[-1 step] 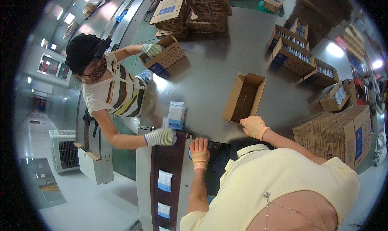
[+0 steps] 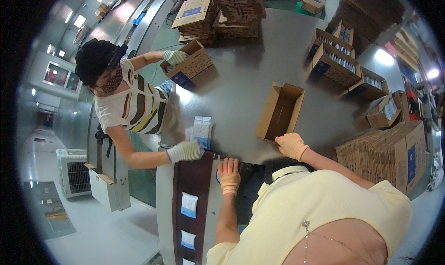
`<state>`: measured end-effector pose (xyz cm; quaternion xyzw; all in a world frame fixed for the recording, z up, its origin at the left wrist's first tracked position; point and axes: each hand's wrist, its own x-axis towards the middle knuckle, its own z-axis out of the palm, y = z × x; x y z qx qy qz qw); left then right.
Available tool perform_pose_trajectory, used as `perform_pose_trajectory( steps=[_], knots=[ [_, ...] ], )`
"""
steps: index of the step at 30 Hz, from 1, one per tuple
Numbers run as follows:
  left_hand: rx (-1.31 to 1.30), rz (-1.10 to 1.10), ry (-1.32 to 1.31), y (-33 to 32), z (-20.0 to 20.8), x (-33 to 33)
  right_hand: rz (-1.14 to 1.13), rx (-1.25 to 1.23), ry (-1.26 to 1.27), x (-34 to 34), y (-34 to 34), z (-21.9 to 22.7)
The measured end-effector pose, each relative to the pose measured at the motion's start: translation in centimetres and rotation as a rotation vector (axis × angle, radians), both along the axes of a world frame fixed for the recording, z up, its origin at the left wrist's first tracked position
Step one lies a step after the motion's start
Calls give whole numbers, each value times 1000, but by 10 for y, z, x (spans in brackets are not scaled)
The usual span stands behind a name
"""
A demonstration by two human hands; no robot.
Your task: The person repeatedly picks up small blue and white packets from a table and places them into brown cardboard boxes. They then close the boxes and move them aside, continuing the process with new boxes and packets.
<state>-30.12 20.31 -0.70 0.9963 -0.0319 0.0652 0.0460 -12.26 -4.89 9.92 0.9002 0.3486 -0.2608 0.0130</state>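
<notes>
My right hand (image 2: 293,146), in a thin orange-striped glove, grips the near rim of an open cardboard box (image 2: 273,112) on the metal table. The box's inside shows bare cardboard. My left hand (image 2: 229,174), gloved with fingertips bare, lies with fingers stretched out by the table's near edge, just right of the conveyor belt (image 2: 188,223). Several white-and-blue packets come along the belt, one of them a flat packet (image 2: 189,204). At the belt's end, a few packets (image 2: 202,131) stand on the table beside a co-worker's gloved hand (image 2: 185,152).
The co-worker's other hand is at a printed box (image 2: 193,66) on the left. Boxes filled with packets (image 2: 334,66) stand at the far right. Folded cartons (image 2: 384,153) lean near my right arm; stacks of flat cartons (image 2: 236,10) lie at the back.
The packets on the belt have shifted slightly toward the table. The co-worker's near hand has moved a little up and right toward the standing packets. My hands stay in place.
</notes>
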Motion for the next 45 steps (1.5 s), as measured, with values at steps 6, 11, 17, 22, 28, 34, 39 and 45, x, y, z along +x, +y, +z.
perform_pose_trajectory(
  steps=[6, 11, 17, 22, 28, 34, 39, 45],
  knots=[
    [1, 11, -3, -1, 0, 0, -16, 6, -34, -1, 1, 1],
    [-11, 15, 65, -2, 7, 2, -8, -29, -31, -2, 2, -3],
    [-24, 11, 19, 0, 0, 0, 115, -98, 0, -3, 5, 2],
    [-24, 9, 13, -1, 1, 1, 99, -63, -2, -5, -1, 3],
    [-31, 8, -2, 2, -4, 2, 68, -60, -12, -5, 1, 2],
    [-17, 22, -89, 3, -14, -1, 48, 0, -29, -8, 2, 3],
    [-108, 52, -66, 2, -1, -2, 26, -23, -13, -8, 5, 4],
    [-409, 310, -125, 47, 49, -25, 57, -30, -20, -6, 6, 6]
  ],
)
